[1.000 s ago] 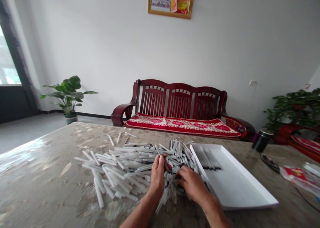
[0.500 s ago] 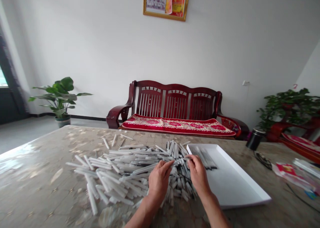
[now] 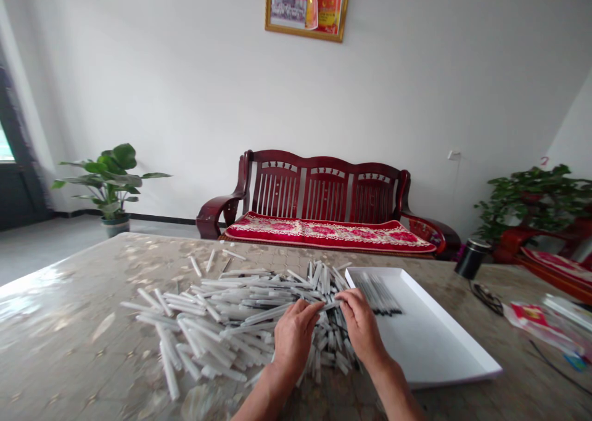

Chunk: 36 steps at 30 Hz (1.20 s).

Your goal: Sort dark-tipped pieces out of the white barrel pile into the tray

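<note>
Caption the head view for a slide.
Left hand and right hand work in a heap of white tubes beside a white tray.

Left hand (image 3: 295, 333) and right hand (image 3: 362, 328) close together, touching heap of white plastic tubes (image 3: 217, 316) on marble-top table (image 3: 60, 298). White tray (image 3: 439, 341) just right of heap, dark-tipped tubes (image 3: 377, 294) inside. Red wooden bench (image 3: 324, 187) beyond table.

The white tubes (image 3: 231, 322) heaped at lower centre look like smooth matt plastic. The tray (image 3: 444, 347) at lower right is smooth white, probably coated card, though that's hard to be sure of. The tabletop (image 3: 69, 298) is glossy, the settee (image 3: 324, 177) polished dark wood, its cushion (image 3: 324, 233) patterned cloth.
</note>
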Motion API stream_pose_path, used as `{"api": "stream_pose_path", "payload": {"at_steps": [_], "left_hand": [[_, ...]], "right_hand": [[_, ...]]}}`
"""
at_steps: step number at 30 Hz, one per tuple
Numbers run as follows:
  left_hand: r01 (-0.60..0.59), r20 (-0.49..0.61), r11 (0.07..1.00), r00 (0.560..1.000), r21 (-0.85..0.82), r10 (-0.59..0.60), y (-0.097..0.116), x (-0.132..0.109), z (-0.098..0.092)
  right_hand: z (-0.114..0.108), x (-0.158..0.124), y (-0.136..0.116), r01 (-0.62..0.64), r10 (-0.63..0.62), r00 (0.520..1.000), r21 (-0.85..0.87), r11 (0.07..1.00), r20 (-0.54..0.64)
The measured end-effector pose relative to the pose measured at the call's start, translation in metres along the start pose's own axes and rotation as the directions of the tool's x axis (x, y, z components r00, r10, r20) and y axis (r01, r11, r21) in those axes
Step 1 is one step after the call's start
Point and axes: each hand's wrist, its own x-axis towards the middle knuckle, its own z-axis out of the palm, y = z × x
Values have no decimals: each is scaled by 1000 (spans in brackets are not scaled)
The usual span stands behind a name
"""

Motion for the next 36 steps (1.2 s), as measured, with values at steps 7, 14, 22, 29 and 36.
{"api": "stream_pose_path", "payload": {"at_steps": [7, 14, 22, 29, 36], "left_hand": [[-140, -37, 986, 989, 93, 144, -2, 1, -7], [-230, -21, 962, 972, 144, 236, 2, 1, -11], [137, -27, 951, 988, -276, -150, -5, 2, 7], [210, 39, 688, 966, -695, -255, 1, -2, 22], [230, 18, 695, 954, -681, -299, 8, -6, 21]], "right_hand": [[-3, 0, 1, -68, 68, 990, -4, 998, 123], [-3, 2, 2, -323, 306, 932, 63, 944, 194], [1, 1, -9, -527, 421, 850, 550, 648, 317], [14, -2, -19, -524, 371, 850, 543, 656, 373], [6, 19, -1, -520, 584, 804, 615, 593, 117]]}}
